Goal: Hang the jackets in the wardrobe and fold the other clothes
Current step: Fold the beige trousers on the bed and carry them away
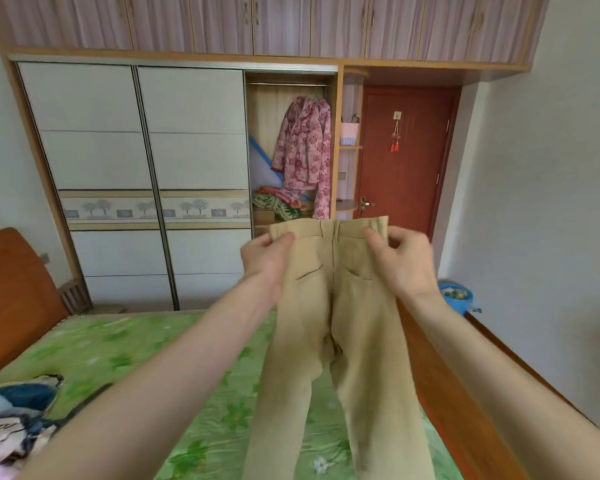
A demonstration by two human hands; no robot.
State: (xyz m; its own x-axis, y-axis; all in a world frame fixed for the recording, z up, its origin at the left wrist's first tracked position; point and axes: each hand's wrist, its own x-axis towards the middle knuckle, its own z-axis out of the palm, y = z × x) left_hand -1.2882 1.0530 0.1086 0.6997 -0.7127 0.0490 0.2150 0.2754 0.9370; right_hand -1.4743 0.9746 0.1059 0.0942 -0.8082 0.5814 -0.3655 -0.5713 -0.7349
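I hold a pair of beige trousers (340,323) up in front of me by the waistband, legs hanging down over the bed. My left hand (264,261) pinches the waistband's left end and my right hand (400,259) pinches its right end. Beyond them the wardrobe (194,161) stands with its right section open, and a pink floral jacket (305,150) hangs from the rail inside. A heap of other clothes (14,417) lies on the bed at lower left.
The bed (125,344) has a green floral cover and a wooden headboard (11,292) at left. A red-brown door (402,157) is shut right of the wardrobe. A blue basin (456,296) sits on the floor by the right wall. Folded bedding (274,206) fills the wardrobe bottom.
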